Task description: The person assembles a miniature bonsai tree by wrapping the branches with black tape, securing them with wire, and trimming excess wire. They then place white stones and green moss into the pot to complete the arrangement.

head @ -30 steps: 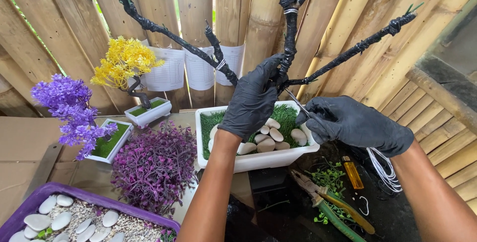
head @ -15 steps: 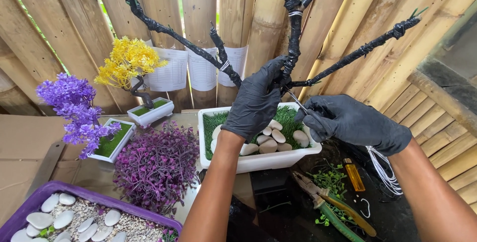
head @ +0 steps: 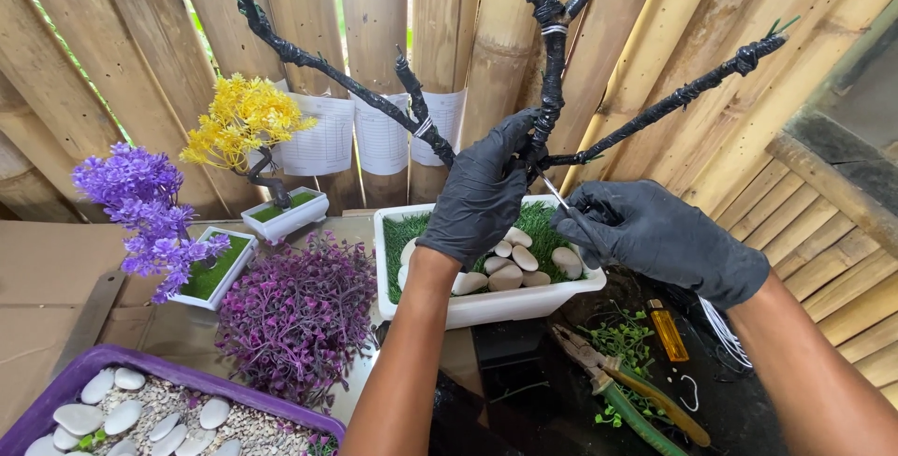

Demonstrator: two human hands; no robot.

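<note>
Left hand (head: 482,189) gripping black tree trunk (head: 552,91) in white planter (head: 486,306), right hand (head: 655,236) pinching thin wire (head: 554,192) beside trunk

A bamboo-pole wall (head: 374,35) stands behind, daylight showing through its narrow gaps.

The trough planter (head: 496,306) stands mid-bench (head: 56,278), before the bamboo fence (head: 374,35). In it lie pebbles (head: 513,264) and the base of the wrapped tree (head: 547,101); both hands (head: 486,189) meet at that trunk, above the planter. Left of the planter sit a leafy clump (head: 297,316), two small potted trees (head: 248,129), and, nearest, a pebble tray (head: 84,376). Right of it lie pliers (head: 627,395) and a lighter (head: 669,330).
</note>
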